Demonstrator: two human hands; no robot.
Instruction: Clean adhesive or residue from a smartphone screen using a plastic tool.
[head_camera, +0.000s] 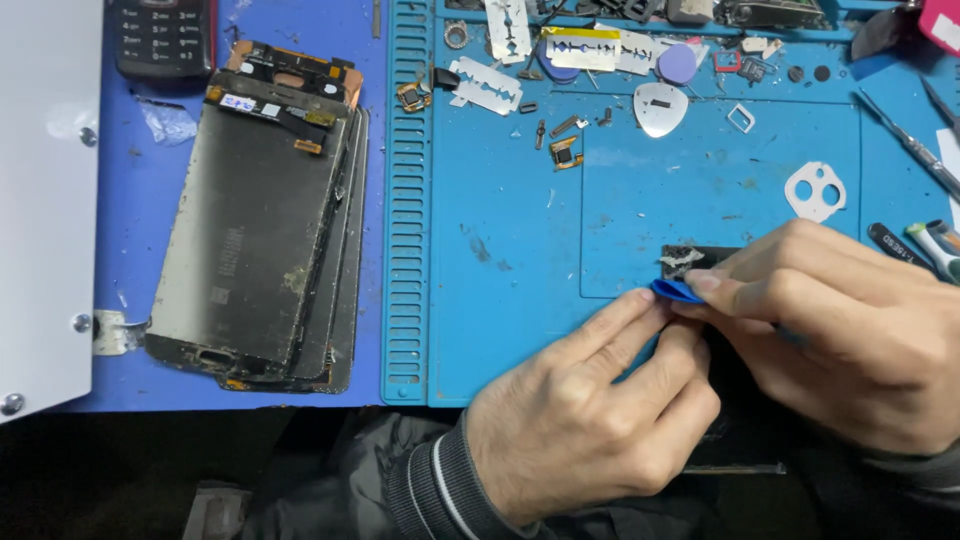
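Blue silicone mat (520, 300) covers most of the worktop in the head view, and both hands meet at its near right part. The left hand (590, 410) and the right hand (850, 340) pinch a small blue pick (675, 291) between fingertips, both grips closed tight on it from either side. Just behind the pick sits a small dark part (695, 257) with crusty residue, mostly hidden by the right fingers, so I can't tell how the pick meets it.

My take on doing this well: keep the pick flat and shallow, work along the seam bit by bit, and brace the wrists on the mat so a slip doesn't gouge anything.

Room-wise, the middle of the mat left of the hands looks open, so there's space to slide that way. The far side is messy though: razor blades (486, 86), a white pick (660, 108), a white camera frame (815, 190) and small loose bits. Tools (915, 245) lie just right of the right hand, so go easy on that side. Well off to the left, past the mat's ribbed edge, a stack of dark phone screens (265, 210) lies beside a keypad phone (160, 35).
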